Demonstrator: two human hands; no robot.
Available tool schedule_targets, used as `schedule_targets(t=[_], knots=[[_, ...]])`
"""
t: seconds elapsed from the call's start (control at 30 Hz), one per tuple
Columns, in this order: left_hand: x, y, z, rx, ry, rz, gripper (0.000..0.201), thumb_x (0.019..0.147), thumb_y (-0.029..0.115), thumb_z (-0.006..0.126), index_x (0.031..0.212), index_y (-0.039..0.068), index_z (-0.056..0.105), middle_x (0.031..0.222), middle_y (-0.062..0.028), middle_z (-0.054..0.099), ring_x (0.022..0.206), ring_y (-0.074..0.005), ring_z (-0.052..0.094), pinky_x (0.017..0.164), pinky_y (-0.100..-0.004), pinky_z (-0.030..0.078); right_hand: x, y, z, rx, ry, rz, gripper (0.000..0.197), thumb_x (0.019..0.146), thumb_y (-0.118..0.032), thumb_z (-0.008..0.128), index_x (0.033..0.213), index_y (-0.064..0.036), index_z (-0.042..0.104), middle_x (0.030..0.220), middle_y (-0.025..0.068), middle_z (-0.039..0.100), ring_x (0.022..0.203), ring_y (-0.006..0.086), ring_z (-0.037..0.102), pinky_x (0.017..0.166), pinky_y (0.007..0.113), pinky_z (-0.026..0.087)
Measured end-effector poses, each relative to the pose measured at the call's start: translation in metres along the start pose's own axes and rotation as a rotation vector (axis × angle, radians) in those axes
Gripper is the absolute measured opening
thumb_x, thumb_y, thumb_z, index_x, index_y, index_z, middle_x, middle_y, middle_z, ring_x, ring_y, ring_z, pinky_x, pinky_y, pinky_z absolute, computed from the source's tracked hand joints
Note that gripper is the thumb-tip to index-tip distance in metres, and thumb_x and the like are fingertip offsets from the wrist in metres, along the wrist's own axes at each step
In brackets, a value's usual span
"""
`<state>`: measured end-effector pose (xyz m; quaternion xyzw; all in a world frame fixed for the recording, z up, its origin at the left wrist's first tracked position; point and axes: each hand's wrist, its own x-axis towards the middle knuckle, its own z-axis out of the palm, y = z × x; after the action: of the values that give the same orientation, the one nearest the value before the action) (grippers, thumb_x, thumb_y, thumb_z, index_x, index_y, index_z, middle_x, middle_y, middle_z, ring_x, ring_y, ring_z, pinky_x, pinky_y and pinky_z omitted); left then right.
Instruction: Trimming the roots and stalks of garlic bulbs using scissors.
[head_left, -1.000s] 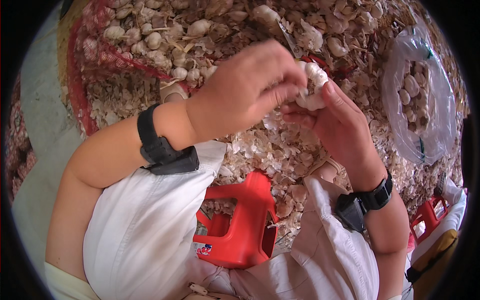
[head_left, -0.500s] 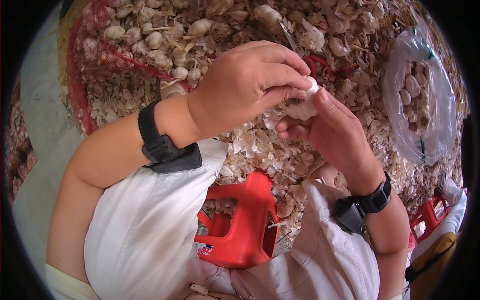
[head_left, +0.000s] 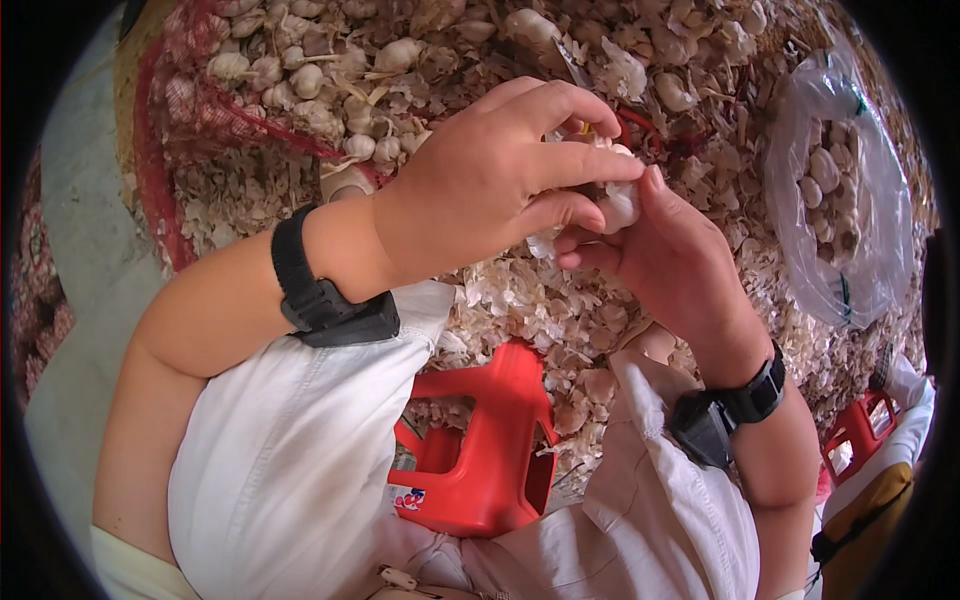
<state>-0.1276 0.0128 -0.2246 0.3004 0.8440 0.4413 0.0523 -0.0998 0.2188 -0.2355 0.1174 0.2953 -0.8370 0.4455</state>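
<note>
A whitish garlic bulb is held up between my two hands, above a bed of papery skins. My right hand grips it from the right and below, thumb against its side and fingers curled under it. From the left, my left hand reaches over the bulb, index finger across its top and thumb at its near left side, the other fingers raised apart. The fingers hide part of the bulb. Just behind it, a red-handled tool lies on the skins, partly covered.
Garlic bulbs lie at the far left by a red mesh bag. A clear plastic bag at right holds more garlic. A red plastic stool stands between my legs; another red stool and a person's sleeve are at far right.
My left fingers have spread from a closed pinch at the bulb's top to a wider hold around it. The bulb has turned slightly in my right hand.
</note>
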Motion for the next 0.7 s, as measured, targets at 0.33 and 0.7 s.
schedule_targets(t=[0.33, 0.7], knots=[[-0.0006, -0.0004, 0.0014, 0.041, 0.038, 0.084, 0.016, 0.071, 0.007, 0.073, 0.083, 0.009, 0.063, 0.095, -0.0058, 0.057, 0.084, -0.0251, 0.056, 0.073, -0.0354, 0.045, -0.0004, 0.0046, 0.0038, -0.031, 0.055, 0.040, 0.047, 0.101, -0.039, 0.035, 0.124, 0.0009, 0.046, 0.109, 0.0129, 0.058, 0.097, 0.0247, 0.062, 0.088, 0.039, 0.051], [-0.0020, -0.0005, -0.0071, 0.043, -0.002, -0.013, 0.036, 0.087, 0.022, 0.063, 0.120, 0.008, 0.058, 0.120, -0.0128, 0.055, 0.111, -0.0315, 0.052, 0.097, -0.0401, 0.040, 0.0000, -0.0040, 0.0019, 0.062, 0.049, 0.026, 0.050, 0.101, -0.039, 0.035, 0.125, 0.0024, 0.046, 0.106, 0.0121, 0.059, 0.093, 0.0228, 0.062, 0.086, 0.037, 0.050]])
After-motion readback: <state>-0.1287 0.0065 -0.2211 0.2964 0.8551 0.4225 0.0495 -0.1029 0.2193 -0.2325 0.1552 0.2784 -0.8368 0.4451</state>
